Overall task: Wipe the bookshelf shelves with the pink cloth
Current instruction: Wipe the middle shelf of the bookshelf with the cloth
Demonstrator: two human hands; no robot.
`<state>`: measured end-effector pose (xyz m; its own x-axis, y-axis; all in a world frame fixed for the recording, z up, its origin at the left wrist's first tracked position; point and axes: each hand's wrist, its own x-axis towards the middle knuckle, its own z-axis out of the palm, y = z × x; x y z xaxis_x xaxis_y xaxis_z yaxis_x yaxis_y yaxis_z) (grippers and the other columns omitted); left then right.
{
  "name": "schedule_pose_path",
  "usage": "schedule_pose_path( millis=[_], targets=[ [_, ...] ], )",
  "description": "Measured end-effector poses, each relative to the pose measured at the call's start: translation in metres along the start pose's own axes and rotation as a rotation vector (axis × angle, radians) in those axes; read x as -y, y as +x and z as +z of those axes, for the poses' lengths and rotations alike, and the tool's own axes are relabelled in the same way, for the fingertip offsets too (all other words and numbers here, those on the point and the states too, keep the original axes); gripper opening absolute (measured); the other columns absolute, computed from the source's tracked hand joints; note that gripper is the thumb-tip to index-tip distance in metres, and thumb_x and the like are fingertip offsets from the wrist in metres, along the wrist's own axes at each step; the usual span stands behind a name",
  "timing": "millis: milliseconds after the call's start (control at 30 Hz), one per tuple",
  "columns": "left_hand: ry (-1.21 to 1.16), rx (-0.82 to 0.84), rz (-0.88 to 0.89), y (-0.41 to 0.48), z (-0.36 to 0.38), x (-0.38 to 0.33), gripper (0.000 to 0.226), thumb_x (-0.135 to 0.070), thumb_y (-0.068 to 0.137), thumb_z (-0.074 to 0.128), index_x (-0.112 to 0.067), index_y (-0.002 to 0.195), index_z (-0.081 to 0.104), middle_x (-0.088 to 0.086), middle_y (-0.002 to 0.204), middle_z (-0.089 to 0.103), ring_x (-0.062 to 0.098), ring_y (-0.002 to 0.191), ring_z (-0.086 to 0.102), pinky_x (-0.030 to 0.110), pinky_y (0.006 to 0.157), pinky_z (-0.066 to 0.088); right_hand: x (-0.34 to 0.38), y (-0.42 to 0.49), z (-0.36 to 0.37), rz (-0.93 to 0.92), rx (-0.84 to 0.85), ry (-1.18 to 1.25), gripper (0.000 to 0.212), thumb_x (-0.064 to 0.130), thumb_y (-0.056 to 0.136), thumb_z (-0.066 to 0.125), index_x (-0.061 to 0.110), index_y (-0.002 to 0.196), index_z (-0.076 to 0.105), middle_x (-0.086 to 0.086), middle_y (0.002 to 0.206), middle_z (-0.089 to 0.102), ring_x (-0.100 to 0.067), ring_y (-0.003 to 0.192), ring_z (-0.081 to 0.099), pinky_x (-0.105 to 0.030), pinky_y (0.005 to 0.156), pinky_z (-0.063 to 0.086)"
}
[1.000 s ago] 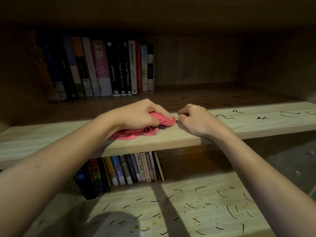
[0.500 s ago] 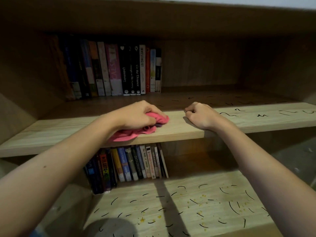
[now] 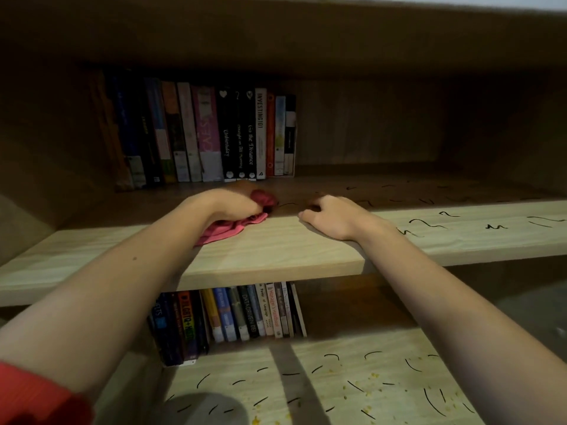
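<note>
**Head view.** The step in hand is judged to be the wiping of the middle shelf (image 3: 276,259). The cloth (image 3: 228,230) is bunched under the left hand (image 3: 236,204) at the centre of the frame. It is clenched in curled fingers and pressed onto the board, and its loose tail is spread toward the front edge. The right hand (image 3: 334,217) is rested on the same board, near the cloth but apart from it. Its fingers are loosely bent and nothing is held.

The part of the board left of the cloth is seen bare, while black marks (image 3: 429,225) are scattered over its right half and into the shadowed back. The lower shelf (image 3: 306,363), at the bottom of the frame, is strewn with marks and yellow crumbs (image 3: 373,376). Much of the task is therefore judged to be left.

A sweep toward the right of the frame is called for next. The right hand lies in that path and would have to be lifted or shifted first.

The front edge lies close below the cloth, so anything dragged forward would likely be dropped onto the lower shelf. Books (image 3: 214,133) are stood just behind the left hand, so little room is left that way. Right of the books the board is open to the back wall. Lift is limited by the top board (image 3: 276,41).
</note>
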<state>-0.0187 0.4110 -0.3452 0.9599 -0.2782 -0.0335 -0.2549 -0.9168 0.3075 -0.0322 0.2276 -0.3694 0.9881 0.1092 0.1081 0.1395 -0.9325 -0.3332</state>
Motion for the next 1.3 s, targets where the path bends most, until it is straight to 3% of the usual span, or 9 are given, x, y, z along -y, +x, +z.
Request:
schedule_pose_path(
  millis=[100, 267, 367, 567, 700, 833, 1067, 1200, 1300],
  targets=[
    [-0.055, -0.044, 0.099, 0.018, -0.005, -0.005, 0.030, -0.007, 0.092, 0.047, -0.031, 0.106, 0.059, -0.005, 0.089, 0.061, 0.009, 0.072, 0.054, 0.019, 0.063, 0.040, -0.002, 0.005, 0.001, -0.005, -0.013, -0.028, 0.057, 0.049, 0.091, 0.041, 0.014, 0.136, 0.045, -0.010, 0.137, 0.050, -0.028, 0.123, 0.046, -0.041, 0.100, 0.041],
    [-0.037, 0.092, 0.195, 0.015, -0.011, 0.006, 0.046, -0.007, 0.089, 0.050, -0.043, 0.116, 0.060, 0.001, 0.121, 0.064, 0.030, 0.107, 0.061, 0.042, 0.094, 0.047, -0.007, 0.007, 0.000, -0.013, -0.018, -0.019, 0.057, 0.051, 0.091, 0.044, 0.014, 0.134, 0.049, -0.008, 0.135, 0.052, -0.027, 0.122, 0.047, -0.040, 0.100, 0.041],
    [-0.012, 0.067, 0.167, 0.016, -0.020, 0.020, 0.052, -0.004, 0.088, 0.048, -0.046, 0.116, 0.058, -0.004, 0.117, 0.065, 0.022, 0.092, 0.065, 0.039, 0.090, 0.052, -0.008, 0.010, -0.002, -0.018, -0.009, -0.027, 0.059, 0.054, 0.090, 0.043, 0.016, 0.135, 0.048, -0.007, 0.136, 0.052, -0.027, 0.124, 0.046, -0.041, 0.101, 0.041],
    [-0.036, 0.019, 0.208, 0.031, -0.007, -0.003, 0.057, 0.001, 0.086, 0.044, -0.041, 0.120, 0.060, -0.015, 0.130, 0.055, 0.009, 0.119, 0.051, 0.029, 0.107, 0.036, -0.010, 0.012, -0.002, -0.007, -0.025, -0.014, 0.060, 0.057, 0.087, 0.046, 0.016, 0.130, 0.052, -0.007, 0.131, 0.055, -0.027, 0.119, 0.049, -0.041, 0.099, 0.042],
    [0.019, 0.065, 0.217, 0.024, -0.020, 0.014, 0.059, 0.003, 0.086, 0.045, -0.047, 0.113, 0.059, -0.022, 0.111, 0.064, -0.002, 0.095, 0.060, 0.022, 0.097, 0.043, -0.013, 0.015, 0.000, -0.016, -0.022, -0.002, 0.061, 0.059, 0.086, 0.046, 0.018, 0.131, 0.052, -0.005, 0.131, 0.055, -0.027, 0.119, 0.050, -0.042, 0.099, 0.043],
    [-0.031, -0.052, 0.142, 0.032, -0.019, 0.018, 0.050, 0.000, 0.089, 0.042, -0.033, 0.118, 0.064, -0.012, 0.129, 0.057, 0.007, 0.110, 0.053, 0.022, 0.096, 0.039, -0.013, 0.015, -0.001, -0.023, -0.019, 0.009, 0.061, 0.058, 0.087, 0.046, 0.019, 0.134, 0.050, -0.005, 0.133, 0.054, -0.026, 0.121, 0.048, -0.041, 0.100, 0.042],
    [-0.005, 0.039, 0.229, 0.022, -0.018, 0.014, 0.059, 0.003, 0.087, 0.044, -0.049, 0.111, 0.057, -0.024, 0.119, 0.056, 0.006, 0.114, 0.054, 0.025, 0.104, 0.038, -0.013, 0.015, 0.000, -0.021, -0.018, 0.006, 0.063, 0.058, 0.086, 0.046, 0.019, 0.135, 0.050, -0.005, 0.135, 0.053, -0.026, 0.122, 0.048, -0.042, 0.100, 0.042],
    [-0.053, -0.064, 0.182, 0.035, -0.008, -0.002, 0.052, -0.001, 0.089, 0.041, -0.037, 0.121, 0.061, -0.013, 0.129, 0.055, 0.009, 0.117, 0.049, 0.022, 0.099, 0.034, -0.012, 0.014, -0.001, -0.009, -0.016, 0.014, 0.064, 0.060, 0.085, 0.047, 0.019, 0.133, 0.050, -0.005, 0.133, 0.055, -0.026, 0.119, 0.050, -0.042, 0.099, 0.043],
    [-0.109, 0.012, 0.254, 0.032, -0.003, -0.007, 0.055, 0.002, 0.087, 0.043, -0.039, 0.118, 0.062, -0.013, 0.127, 0.060, 0.007, 0.112, 0.055, 0.022, 0.099, 0.040, -0.012, 0.014, -0.001, -0.013, -0.022, 0.014, 0.061, 0.061, 0.083, 0.047, 0.020, 0.128, 0.055, -0.005, 0.127, 0.059, -0.026, 0.114, 0.053, -0.041, 0.096, 0.045]
  ],
)
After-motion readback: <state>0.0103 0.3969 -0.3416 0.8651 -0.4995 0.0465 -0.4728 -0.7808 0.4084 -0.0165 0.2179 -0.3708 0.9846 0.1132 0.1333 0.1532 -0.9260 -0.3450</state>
